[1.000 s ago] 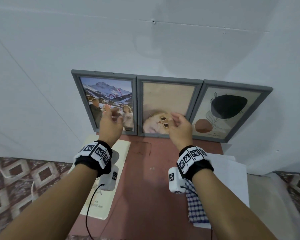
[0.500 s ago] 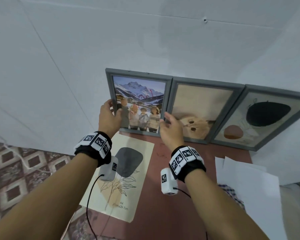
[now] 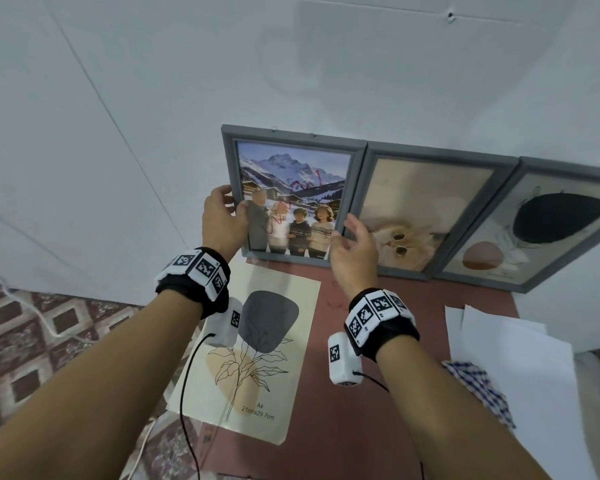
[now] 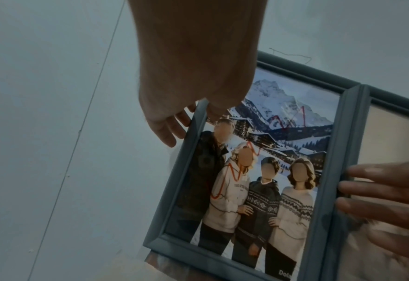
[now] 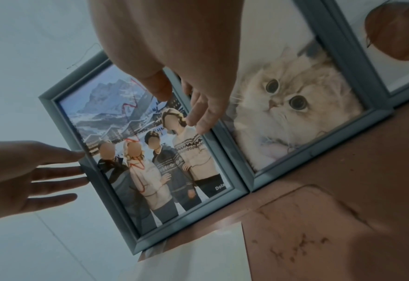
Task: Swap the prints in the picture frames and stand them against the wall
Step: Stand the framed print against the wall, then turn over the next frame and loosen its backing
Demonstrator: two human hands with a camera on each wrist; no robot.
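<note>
Left hand fingers straight, tips behind the left rail of the family-photo frame, thumb on its front; loose contact, not clamped. Right hand fingers extended at the right rail, relaxed, holding nothing. Frame stands on the red table against the wall, touching the cat frame at its 3 o'clock; abstract-print frame beyond that. Loose leaf print lies flat at 6 o'clock of the family frame. Step looks like squaring up the family frame. Next move likely: let go without tipping it.
</note>
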